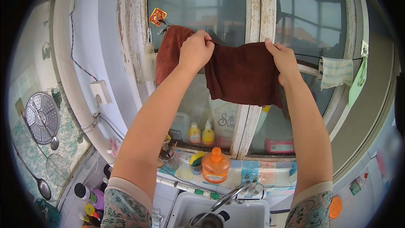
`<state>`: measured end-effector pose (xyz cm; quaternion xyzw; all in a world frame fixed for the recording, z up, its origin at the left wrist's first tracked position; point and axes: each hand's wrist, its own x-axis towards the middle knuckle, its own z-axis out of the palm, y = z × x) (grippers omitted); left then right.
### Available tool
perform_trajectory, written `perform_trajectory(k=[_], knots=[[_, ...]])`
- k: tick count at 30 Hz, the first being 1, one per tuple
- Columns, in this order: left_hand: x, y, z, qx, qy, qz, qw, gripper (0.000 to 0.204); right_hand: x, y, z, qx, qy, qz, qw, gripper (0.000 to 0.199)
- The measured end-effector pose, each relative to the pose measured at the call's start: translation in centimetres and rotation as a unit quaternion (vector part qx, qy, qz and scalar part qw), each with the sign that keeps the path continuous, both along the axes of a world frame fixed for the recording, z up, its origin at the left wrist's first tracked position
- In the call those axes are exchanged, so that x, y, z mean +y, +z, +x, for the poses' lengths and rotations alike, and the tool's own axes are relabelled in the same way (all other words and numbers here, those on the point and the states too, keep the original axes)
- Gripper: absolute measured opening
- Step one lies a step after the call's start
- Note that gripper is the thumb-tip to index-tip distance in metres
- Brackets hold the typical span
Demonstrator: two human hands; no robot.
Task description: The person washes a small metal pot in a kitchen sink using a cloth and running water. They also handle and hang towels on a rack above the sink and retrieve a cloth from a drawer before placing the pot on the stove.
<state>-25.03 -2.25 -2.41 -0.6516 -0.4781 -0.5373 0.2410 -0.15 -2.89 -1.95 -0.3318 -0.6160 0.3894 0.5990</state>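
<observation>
Both my arms reach up in front of the window. A dark brown cloth (pixel 244 76) is spread between my hands and hangs over a thin line. My left hand (pixel 197 51) is closed on its upper left edge. At its upper right corner, my right hand (pixel 283 61) pinches the fabric with the thumb on top. Beside my left hand hangs a lighter reddish-brown cloth (pixel 173 50), partly behind my wrist. How much of the line runs under the dark cloth is hidden.
Below is a white sink (pixel 181 207) with a metal faucet (pixel 230 196). An orange bottle (pixel 215 166) and a sponge (pixel 196 158) stand on the ledge. A striped cloth (pixel 336 72) hangs at right. Utensils, including a ladle (pixel 43 188), hang at left.
</observation>
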Motion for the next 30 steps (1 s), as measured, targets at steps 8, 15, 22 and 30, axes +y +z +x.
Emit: perform_trajectory(k=[8,15,22,30], knots=[[0.1,2.4,-2.3,-0.087,0.082,-0.006,0.993,0.024,0.2,-1.3,3.7,0.244,-0.149,-0.003,0.958,0.047],[-1.0,0.4,-2.2,-0.004,0.17,0.001,0.985,0.016,2.0,-4.4,4.0,0.132,-0.155,0.054,0.978,0.029],[-2.7,0.7,-3.4,0.031,0.246,-0.01,0.969,0.015,0.8,-3.1,3.0,-0.115,-0.075,-0.005,0.991,0.034],[-2.4,-2.5,-2.9,0.068,0.184,-0.03,0.98,0.017,1.0,-6.9,4.9,0.002,-0.083,-0.004,0.997,0.03]])
